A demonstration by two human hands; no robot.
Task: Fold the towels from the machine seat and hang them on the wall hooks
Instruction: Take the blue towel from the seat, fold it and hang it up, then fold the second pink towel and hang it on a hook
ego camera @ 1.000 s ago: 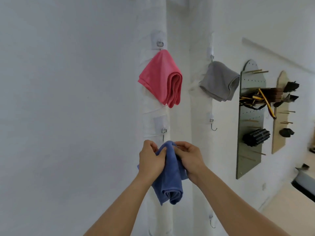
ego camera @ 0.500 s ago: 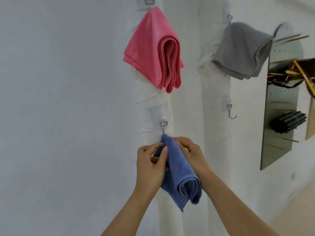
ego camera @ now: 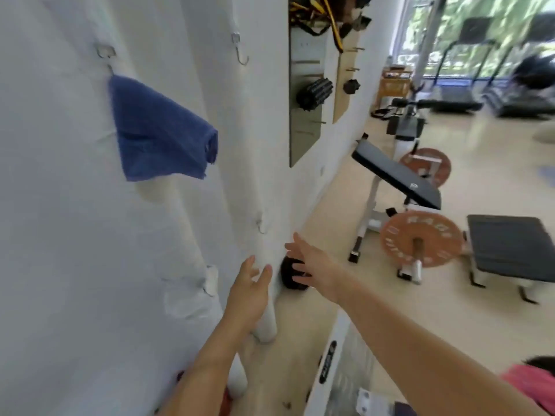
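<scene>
A folded blue towel (ego camera: 159, 136) hangs by one corner from a metal wall hook (ego camera: 105, 52) on the white wall, free of both hands. A bare hook (ego camera: 241, 52) is to its right, and another bare hook (ego camera: 262, 225) sits lower down. My left hand (ego camera: 249, 292) is well below the towel, open, fingers spread, holding nothing. My right hand (ego camera: 312, 262) is out to its right near the wall's base, also open and holding nothing. A bit of pink cloth (ego camera: 531, 388) shows at the bottom right corner.
A pegboard (ego camera: 303, 85) with gym gear hangs on the wall to the right. On the floor stand a weight bench (ego camera: 396, 175) with orange plates (ego camera: 420, 238), a second dark bench (ego camera: 510, 244) and treadmills (ego camera: 459, 94) by the windows. A black object (ego camera: 289, 277) lies at the wall's base.
Both hands have let go of the blue towel, which now hangs from the hook, and have dropped lower. My view has swung right and down; the pink and grey towels are out of view.
</scene>
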